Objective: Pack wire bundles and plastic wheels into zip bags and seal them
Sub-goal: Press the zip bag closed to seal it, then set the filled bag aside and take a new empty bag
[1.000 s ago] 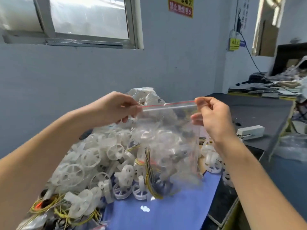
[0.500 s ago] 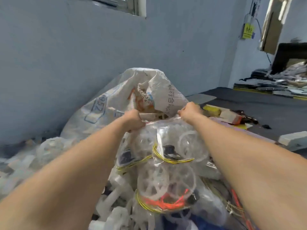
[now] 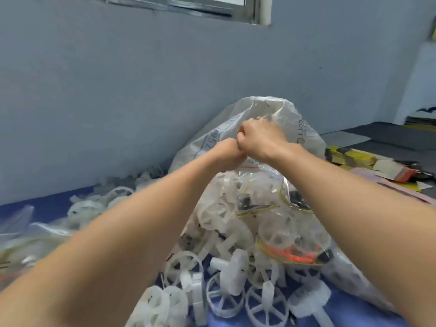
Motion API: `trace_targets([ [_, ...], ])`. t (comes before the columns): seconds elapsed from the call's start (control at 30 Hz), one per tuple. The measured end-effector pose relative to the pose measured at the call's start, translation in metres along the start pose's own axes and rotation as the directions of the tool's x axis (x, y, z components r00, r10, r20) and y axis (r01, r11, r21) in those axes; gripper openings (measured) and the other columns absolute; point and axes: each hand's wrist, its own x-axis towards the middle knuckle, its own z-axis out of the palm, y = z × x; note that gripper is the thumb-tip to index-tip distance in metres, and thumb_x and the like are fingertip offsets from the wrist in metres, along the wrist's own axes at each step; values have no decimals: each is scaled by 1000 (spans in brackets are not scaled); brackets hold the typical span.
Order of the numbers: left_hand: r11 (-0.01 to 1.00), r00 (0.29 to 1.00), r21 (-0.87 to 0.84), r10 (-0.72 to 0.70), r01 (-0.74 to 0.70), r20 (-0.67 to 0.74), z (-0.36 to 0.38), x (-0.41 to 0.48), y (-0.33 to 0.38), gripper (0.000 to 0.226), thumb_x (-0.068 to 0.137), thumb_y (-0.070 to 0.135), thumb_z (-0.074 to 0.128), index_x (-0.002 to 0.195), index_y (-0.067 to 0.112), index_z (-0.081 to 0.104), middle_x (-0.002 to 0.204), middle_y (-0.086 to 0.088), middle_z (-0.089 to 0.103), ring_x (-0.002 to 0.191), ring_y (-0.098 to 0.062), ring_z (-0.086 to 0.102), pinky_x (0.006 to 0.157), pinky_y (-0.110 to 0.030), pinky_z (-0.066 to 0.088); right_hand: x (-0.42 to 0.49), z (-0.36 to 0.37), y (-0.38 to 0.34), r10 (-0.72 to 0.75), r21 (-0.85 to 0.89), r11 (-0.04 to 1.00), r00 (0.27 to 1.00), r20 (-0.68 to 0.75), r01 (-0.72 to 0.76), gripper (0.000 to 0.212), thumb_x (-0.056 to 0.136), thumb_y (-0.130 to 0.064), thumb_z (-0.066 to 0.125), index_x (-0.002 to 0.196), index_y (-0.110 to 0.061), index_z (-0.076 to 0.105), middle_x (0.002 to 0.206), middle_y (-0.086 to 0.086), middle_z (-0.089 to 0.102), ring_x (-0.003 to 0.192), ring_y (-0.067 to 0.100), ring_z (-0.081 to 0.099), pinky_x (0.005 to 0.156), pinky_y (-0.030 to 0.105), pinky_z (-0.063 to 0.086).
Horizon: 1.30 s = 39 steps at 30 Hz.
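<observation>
My left hand [image 3: 227, 154] and right hand [image 3: 260, 138] hide my fingertips and the top of the bag [image 3: 259, 208]; the far-left pile [image 3: 21, 230] is blurred, cut off.

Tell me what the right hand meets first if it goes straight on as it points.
Probably the white woven sack just beyond the right hand, then the wall; depth is unclear.
</observation>
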Motion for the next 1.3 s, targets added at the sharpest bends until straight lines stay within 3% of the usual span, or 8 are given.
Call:
trace_targets([
  [0.07, 1000, 1000, 15, -14, 14, 6, -36, -45, -25, 29, 99, 17, 46, 111, -3, 62, 110, -23, 66, 102, -37, 63, 75, -32, 48, -24, -6, -53, -80, 112, 991, 997, 22, 77, 34, 92, -17, 47, 120, -20, 67, 123, 14, 65, 112, 35, 61, 81, 35, 43],
  [0.23, 982, 992, 143, -122, 126, -39, -122, -191, -117, 19, 93, 21, 52, 80, 10, 61, 64, -1, 56, 62, -22, 50, 47, -20, 36, -108, -5, -191, -288, 380, 895, 954, 87, 235, 32, 89, -22, 46, 113, -27, 67, 119, 9, 67, 107, 33, 62, 84, 37, 51],
  [0.5, 819, 881, 398, -470, 414, 52, -238, -431, -246, 24, 95, 32, 48, 86, 15, 62, 79, -3, 66, 70, -21, 59, 61, -28, 46, -260, 26, -405, -621, 630, 661, 769, 154, 408, 28, 97, -29, 46, 118, -20, 62, 115, 13, 69, 101, 34, 63, 81, 40, 52],
  [0.57, 756, 811, 397, -583, 521, 46, -259, -490, -275, 29, 96, 39, 47, 96, 16, 64, 92, -4, 71, 83, -24, 67, 72, -36, 54, -295, 30, -443, -703, 658, 607, 688, 182, 446, 29, 97, -28, 46, 119, -20, 63, 114, 13, 69, 101, 34, 64, 80, 38, 52],
  [0.87, 346, 370, 242, -927, 907, -61, -272, -695, -371, 21, 97, 26, 45, 105, 13, 59, 98, -5, 63, 75, -18, 63, 51, -24, 54, -440, 34, -537, -983, 603, 152, 57, 174, 783, 44, 99, -40, 54, 141, -26, 48, 140, 7, 48, 127, 30, 45, 102, 39, 36],
  [1.03, 293, 346, 216, -898, 931, -272, -251, -734, -389, 11, 96, 17, 46, 94, 15, 57, 106, -13, 61, 92, -26, 57, 75, -30, 44, -483, 46, -541, -985, 461, 25, -56, 161, 887, 63, 95, -47, 58, 150, -23, 36, 146, 9, 41, 131, 31, 41, 106, 45, 34],
  [1.17, 147, 90, -82, -871, 986, -482, -241, -743, -396, 44, 101, 22, 40, 142, 7, 38, 151, -23, 30, 141, -39, 27, 113, -46, 30, -496, 60, -535, -983, 411, -7, -81, 162, 911, 63, 97, -44, 56, 150, -21, 34, 143, 11, 42, 127, 33, 44, 105, 46, 34],
  [1.3, 75, -4, -205, -933, 976, -360, -239, -753, -403, 59, 102, 36, 44, 141, -8, 37, 146, -25, 41, 132, -38, 42, 104, -36, 39, -498, 69, -524, -980, 388, 1, -75, 182, 921, 60, 97, -45, 54, 149, -20, 37, 143, 10, 43, 127, 32, 45, 105, 45, 36],
])
